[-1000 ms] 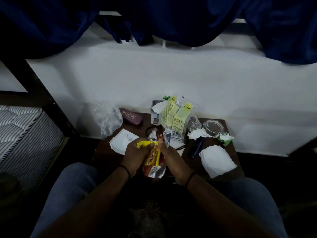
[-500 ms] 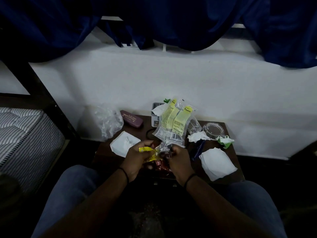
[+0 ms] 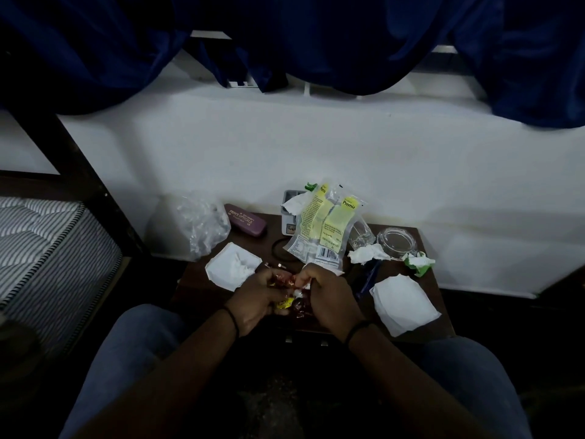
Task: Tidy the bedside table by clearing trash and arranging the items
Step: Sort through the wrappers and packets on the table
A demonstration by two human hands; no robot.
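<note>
Since the earlier frames your hands have drawn closer together and the red-and-yellow wrapper (image 3: 289,291), then partly stretched out, is now crushed into a wad between them at the near edge of the bedside table (image 3: 202,288). Left to right: striped mattress (image 3: 47,248) beside the table; clear plastic bag (image 3: 193,224) just off the table's left rear corner; maroon spectacle case (image 3: 245,219) at the back; folded white paper (image 3: 232,269) near the left edge. Your left hand (image 3: 258,299) has fingers curled inward, pressing on the wad; your right hand (image 3: 327,297) has fingers bunched, pinching the wad's upper part. Behind them, yellow-green "Premia" packets (image 3: 323,226) lean upright against a small grey box (image 3: 289,217), with a black loop (image 3: 280,248) at their foot. Further right: drinking glass (image 3: 361,236), crumpled white tissue (image 3: 367,254), glass ashtray (image 3: 395,242), green-and-white crumpled scrap (image 3: 419,263), dark blue pen-like object (image 3: 368,277), type unclear, and a second folded white paper (image 3: 402,304) at the right front.
</note>
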